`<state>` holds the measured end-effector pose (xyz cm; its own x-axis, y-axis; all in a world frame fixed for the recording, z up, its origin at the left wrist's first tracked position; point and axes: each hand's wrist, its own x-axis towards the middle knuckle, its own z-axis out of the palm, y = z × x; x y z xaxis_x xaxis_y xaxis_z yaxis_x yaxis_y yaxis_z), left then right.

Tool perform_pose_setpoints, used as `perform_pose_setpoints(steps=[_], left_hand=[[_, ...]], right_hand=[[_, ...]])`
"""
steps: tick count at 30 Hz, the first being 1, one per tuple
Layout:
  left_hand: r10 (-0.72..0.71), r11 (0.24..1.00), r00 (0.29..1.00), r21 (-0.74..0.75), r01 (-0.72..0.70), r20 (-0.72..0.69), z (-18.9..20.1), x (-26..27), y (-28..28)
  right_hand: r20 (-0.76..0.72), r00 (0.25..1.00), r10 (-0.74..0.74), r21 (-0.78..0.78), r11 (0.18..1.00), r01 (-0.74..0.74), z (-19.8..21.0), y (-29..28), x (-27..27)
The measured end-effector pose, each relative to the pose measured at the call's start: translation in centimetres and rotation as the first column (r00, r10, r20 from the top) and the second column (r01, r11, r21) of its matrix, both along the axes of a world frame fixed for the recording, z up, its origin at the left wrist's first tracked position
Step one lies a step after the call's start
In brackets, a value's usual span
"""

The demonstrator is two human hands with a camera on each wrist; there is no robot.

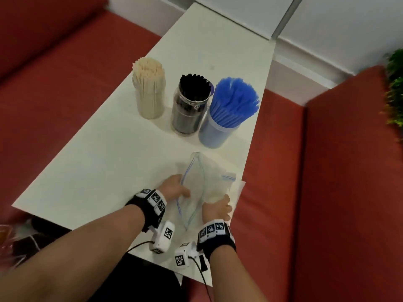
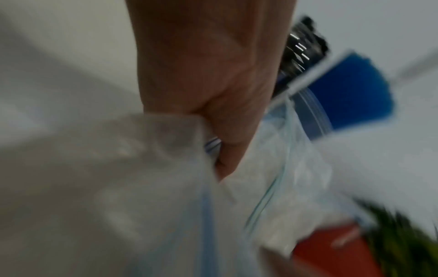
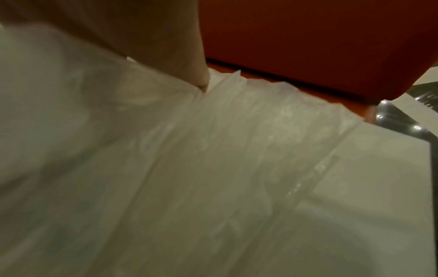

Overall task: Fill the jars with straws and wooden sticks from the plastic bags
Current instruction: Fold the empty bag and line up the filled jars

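Two hands hold an empty plastic bag [image 1: 194, 188] at the surface's [image 1: 98, 153] near edge, left hand [image 1: 174, 188] pinching its rim, right hand [image 1: 218, 207] gripping the other side, before three filled jars [image 1: 189, 105].

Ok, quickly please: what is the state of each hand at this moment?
Left hand: pinches the rim of the clear zip bag.
Right hand: on the same bag; whether it grips cannot be told.
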<state>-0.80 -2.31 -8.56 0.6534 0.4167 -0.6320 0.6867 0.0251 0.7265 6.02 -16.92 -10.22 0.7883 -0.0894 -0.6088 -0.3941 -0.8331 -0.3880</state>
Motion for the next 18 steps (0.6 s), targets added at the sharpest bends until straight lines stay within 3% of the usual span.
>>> perform_pose_setpoints(steps=[2,5,8,11,12,14,16,18], left_hand=[[0.081,0.985,0.996,-0.156,-0.072,0.046,1.1,-0.2,1.0],[0.089,0.978,0.984,-0.2,-0.057,0.153,4.0,-1.1,3.3],[0.193,0.955,0.95,-0.268,-0.125,0.244,7.5,-3.6,6.6],[0.343,0.914,0.894,-0.322,-0.248,0.286,10.8,-7.6,9.8],[0.416,0.89,0.871,-0.314,-0.33,0.261,11.4,-9.0,10.7],[0.508,0.851,0.832,-0.279,-0.444,0.225,11.2,-11.3,12.3],[0.445,0.895,0.834,-0.167,-0.413,0.326,11.4,-12.8,13.8],[0.296,0.925,0.876,0.117,-0.363,0.38,11.5,-13.6,15.5]], right_hand=[[-0.015,0.994,0.112,0.086,0.99,-0.11,0.0,0.1,0.7],[-0.099,0.974,0.206,0.366,0.917,-0.157,1.0,0.8,1.6],[-0.298,0.946,0.129,0.543,0.838,0.056,2.7,1.7,1.7],[-0.468,0.881,0.066,0.654,0.697,0.295,4.7,4.2,1.1],[-0.445,0.889,0.111,0.681,0.686,0.255,4.9,5.0,0.6],[-0.535,0.809,0.243,0.691,0.677,0.254,5.5,7.5,-0.9],[-0.578,0.742,0.34,0.7,0.673,0.238,6.6,11.1,-2.7],[-0.653,0.645,0.396,0.692,0.66,0.294,8.0,15.2,-4.8]])
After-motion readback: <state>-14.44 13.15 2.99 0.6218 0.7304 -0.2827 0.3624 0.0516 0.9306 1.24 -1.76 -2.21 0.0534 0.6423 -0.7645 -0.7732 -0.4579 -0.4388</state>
